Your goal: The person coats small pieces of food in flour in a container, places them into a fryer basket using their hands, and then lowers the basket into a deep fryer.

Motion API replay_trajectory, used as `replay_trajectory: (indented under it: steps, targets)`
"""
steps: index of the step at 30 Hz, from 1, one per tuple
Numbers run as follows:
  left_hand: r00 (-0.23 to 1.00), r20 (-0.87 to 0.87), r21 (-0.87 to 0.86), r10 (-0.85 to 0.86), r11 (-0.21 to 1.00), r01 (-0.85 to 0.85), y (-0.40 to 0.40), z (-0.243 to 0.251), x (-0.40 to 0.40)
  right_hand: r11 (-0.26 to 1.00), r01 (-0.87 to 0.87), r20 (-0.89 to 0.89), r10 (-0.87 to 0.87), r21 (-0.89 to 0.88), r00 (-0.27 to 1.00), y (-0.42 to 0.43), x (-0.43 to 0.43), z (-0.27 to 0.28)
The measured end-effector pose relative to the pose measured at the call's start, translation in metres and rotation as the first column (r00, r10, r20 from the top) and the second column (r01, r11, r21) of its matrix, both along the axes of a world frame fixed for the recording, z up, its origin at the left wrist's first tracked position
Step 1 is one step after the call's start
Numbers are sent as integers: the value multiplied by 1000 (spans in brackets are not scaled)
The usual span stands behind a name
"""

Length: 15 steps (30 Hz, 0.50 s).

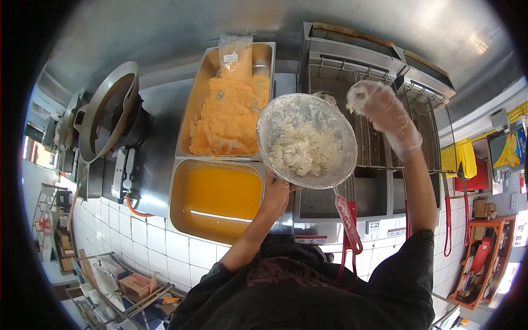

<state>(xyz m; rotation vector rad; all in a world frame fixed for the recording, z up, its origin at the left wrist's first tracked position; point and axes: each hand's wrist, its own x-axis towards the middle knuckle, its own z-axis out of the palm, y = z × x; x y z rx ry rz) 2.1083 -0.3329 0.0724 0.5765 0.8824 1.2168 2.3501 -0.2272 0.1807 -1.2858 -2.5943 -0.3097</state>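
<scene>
A metal mesh strainer with a red handle is held in front of me, its mesh dusted white. Flour-coated food pieces and loose crumbs lie in it. My left hand grips the strainer from below at its near edge, fingers partly hidden under the bowl. Raised over the wire fryer baskets, my right hand wears a clear plastic glove. Its fingers are curled around a whitish flour-coated piece, partly hidden by the glove. Another coated piece shows in the basket behind the strainer.
Left of the strainer, a steel pan holds orange breading powder and a plastic bag. Nearer stands a pan of yellow-orange liquid. A large wok sits further left. Red basket handles jut past the fryer's front edge.
</scene>
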Motion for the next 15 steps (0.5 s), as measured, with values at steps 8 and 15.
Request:
replay_trajectory:
  steps: [8,15]
  targets:
    - [1000,-6,7,19,1000,-19,-1,0,-8,927,293,-303,-355,-232,884,3,-12,-1]
    - [999,8,-74,48,996,-47,-5,-2,-13,824,-407,-210,351,-395,913,-45,-87,-2]
